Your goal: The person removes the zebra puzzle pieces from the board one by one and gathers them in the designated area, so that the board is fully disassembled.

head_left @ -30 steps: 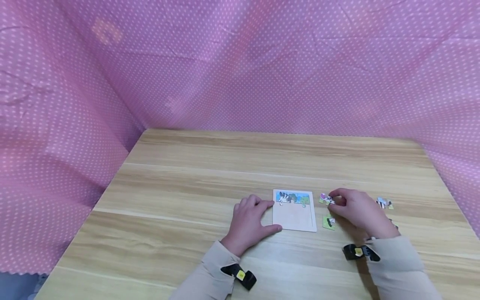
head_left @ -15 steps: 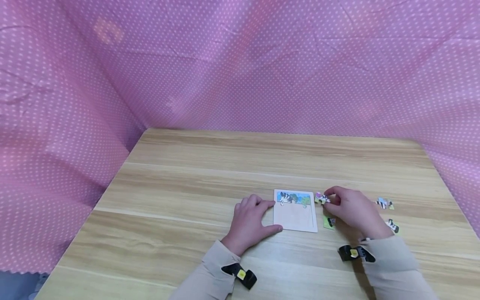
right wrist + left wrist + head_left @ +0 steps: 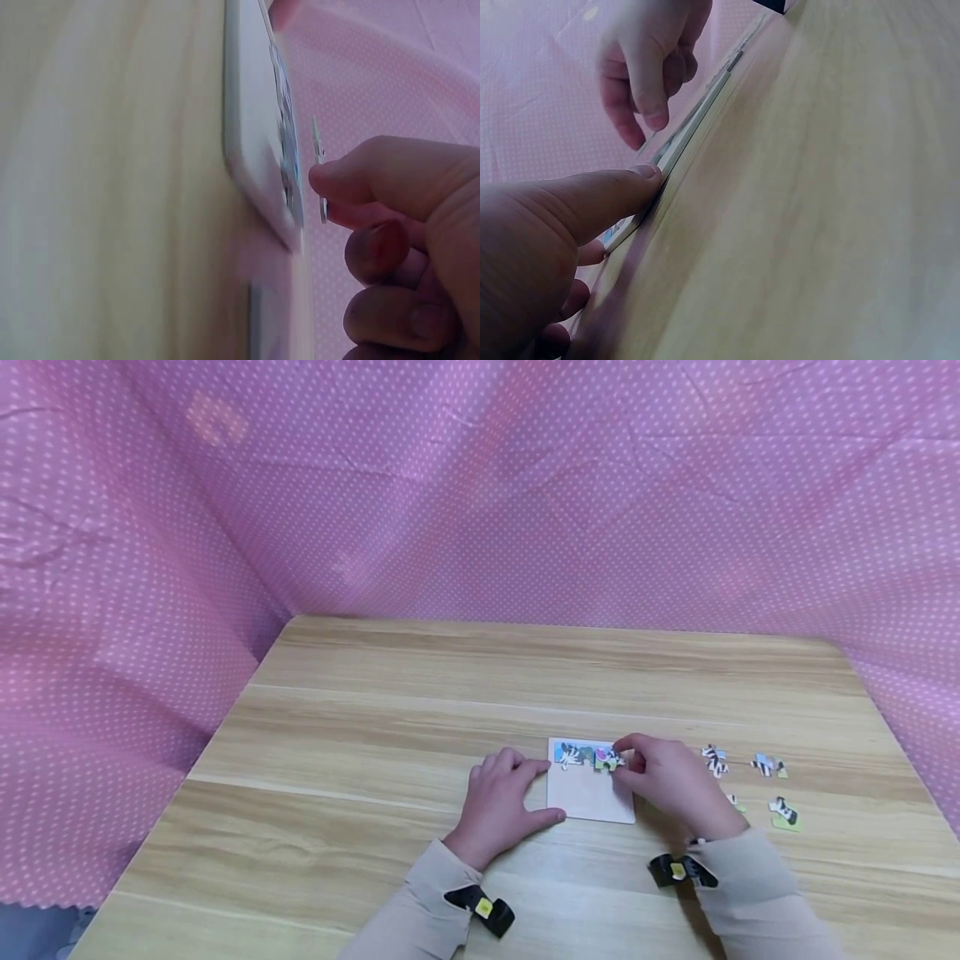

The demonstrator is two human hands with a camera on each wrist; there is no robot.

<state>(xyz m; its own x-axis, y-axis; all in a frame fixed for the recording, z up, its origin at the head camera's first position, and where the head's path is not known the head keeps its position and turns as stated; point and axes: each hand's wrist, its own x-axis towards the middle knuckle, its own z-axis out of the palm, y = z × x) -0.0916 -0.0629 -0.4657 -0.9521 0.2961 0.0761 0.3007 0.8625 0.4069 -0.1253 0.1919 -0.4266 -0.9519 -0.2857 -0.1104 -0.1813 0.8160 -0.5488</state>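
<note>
Right hand [image 3: 670, 781]: I'm pinching one flat multicoloured jigsaw piece [image 3: 606, 760] over one pale square board [image 3: 587, 800] | left hand [image 3: 501, 810]: loosely touching its edge | four loose printed pieces [image 3: 715, 762] lying nearby, one partly hidden

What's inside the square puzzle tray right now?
Inside the tray, a picture strip along the far side shows a zebra; nearer, plain base shows. The right hand holds a puzzle piece above the tray's far right part, so whatever lies beneath is covered.
</note>
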